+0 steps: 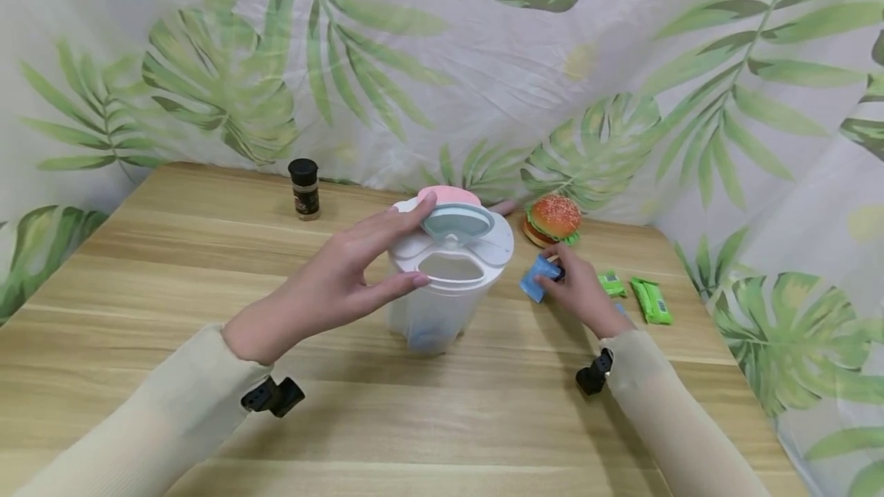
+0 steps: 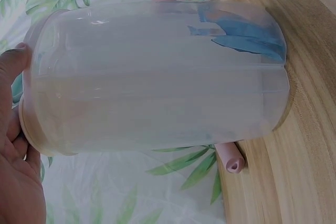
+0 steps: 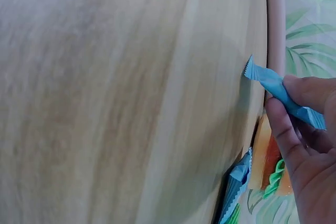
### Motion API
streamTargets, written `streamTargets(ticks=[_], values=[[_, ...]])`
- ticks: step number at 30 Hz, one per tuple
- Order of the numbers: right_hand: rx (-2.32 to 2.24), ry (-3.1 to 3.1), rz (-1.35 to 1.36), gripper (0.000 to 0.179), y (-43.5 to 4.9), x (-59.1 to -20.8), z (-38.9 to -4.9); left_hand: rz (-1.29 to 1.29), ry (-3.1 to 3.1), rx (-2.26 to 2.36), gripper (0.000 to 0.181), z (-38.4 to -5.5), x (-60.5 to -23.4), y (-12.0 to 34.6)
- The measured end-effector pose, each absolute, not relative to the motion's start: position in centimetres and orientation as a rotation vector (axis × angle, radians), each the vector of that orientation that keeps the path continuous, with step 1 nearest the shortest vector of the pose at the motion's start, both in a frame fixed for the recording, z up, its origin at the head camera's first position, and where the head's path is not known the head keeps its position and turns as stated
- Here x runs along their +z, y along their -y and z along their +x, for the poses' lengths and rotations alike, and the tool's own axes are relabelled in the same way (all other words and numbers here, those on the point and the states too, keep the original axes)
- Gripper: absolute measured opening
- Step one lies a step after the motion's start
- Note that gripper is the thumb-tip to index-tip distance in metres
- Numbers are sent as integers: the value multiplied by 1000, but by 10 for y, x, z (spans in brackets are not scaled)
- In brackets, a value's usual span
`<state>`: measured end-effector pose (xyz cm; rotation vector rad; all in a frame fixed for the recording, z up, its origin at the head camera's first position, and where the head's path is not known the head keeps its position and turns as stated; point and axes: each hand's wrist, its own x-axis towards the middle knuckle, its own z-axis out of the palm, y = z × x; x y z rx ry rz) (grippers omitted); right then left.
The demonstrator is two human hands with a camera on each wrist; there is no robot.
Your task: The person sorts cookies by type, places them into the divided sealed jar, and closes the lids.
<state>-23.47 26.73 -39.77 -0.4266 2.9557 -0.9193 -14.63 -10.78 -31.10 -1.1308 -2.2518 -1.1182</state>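
Observation:
A clear plastic storage container [image 1: 435, 313] with a white lid [image 1: 499, 245] stands upright mid-table. One grey-green flap [image 1: 456, 222] of the lid is raised over an opening; a pink flap [image 1: 449, 195] is behind it. My left hand [image 1: 338, 271] holds the lid from the left, thumb at the front rim and fingers over the far side. Blue packets [image 2: 247, 38] lie inside at the container's bottom. To the right, my right hand [image 1: 580, 286] pinches a small blue packet [image 3: 278, 90] between thumb and fingers, above the tabletop.
A toy hamburger [image 1: 555, 218] sits beyond my right hand. Green packets [image 1: 651, 301] and another blue packet [image 3: 237, 182] lie near that wrist. Back left stands a black-capped spice jar [image 1: 305, 189]. Behind the container lies a pink roll [image 2: 231, 158]. A leaf-print cloth [image 1: 387, 60] hangs behind the table.

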Motion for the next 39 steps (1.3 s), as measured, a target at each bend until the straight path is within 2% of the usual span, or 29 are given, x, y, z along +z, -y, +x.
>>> streamTargets(ticks=[12, 23, 31, 39], values=[[-1083, -3011, -451, 35, -267, -394, -230, -1117, 2272, -1147, 87, -144, -312, 107], [-1380, -2855, -461, 33, -252, -359, -213, -1130, 2253, -1138, 86, -146, -314, 107], [-1702, -2804, -678, 29, -236, -317, -183, -1135, 2242, -1139, 86, -146, -313, 107], [-1965, -2859, -1008, 25, -223, -284, -166, -1128, 2246, -1143, 86, -147, -312, 107]])
